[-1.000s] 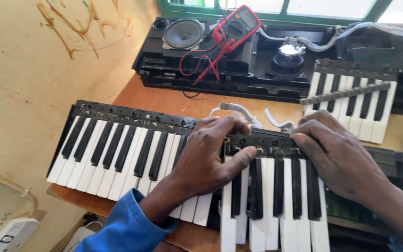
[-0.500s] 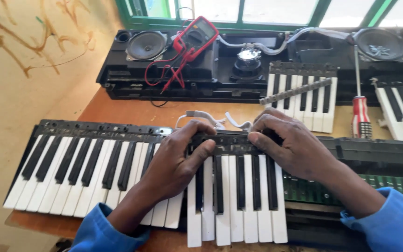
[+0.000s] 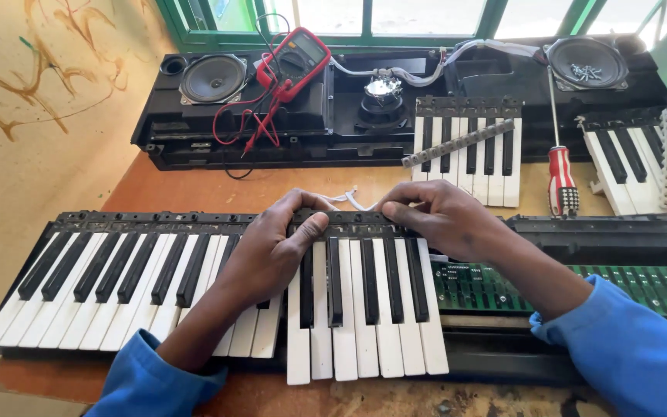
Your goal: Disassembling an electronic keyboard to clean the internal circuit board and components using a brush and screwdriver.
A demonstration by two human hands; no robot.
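Nearest to me, the loose key section (image 3: pixel 364 309) lay with its white fronts jutting past the front line of the long key bank (image 3: pixel 117 278) on its left, so by my reckoning it was not yet seated: its back edge was up at the black rail, but the fronts did not line up with their neighbours. To its right the green circuit board (image 3: pixel 565 287) lay bare in the open keyboard body, which told me that stretch still wanted its keys. My left hand (image 3: pixel 275 251) lay over the joint between the long bank and the loose section, thumb pressed on the back of the keys, fingers curled over the rail, a closed grip on that section's rear edge. My right hand (image 3: pixel 441 216) pinched the same rear edge from the other side, fingertips bent down onto it, just by a white ribbon cable (image 3: pixel 349 199). The section itself looked whole, white and black keys in one moulded block, clean and even. Beyond it on the wooden surface (image 3: pixel 202 189) waited another key section (image 3: pixel 465 150) with a grey rubber strip across it, a red-handled screwdriver (image 3: pixel 561 174), and the opened black top shell (image 3: pixel 225 123) with its speakers and a red multimeter (image 3: pixel 295 60).
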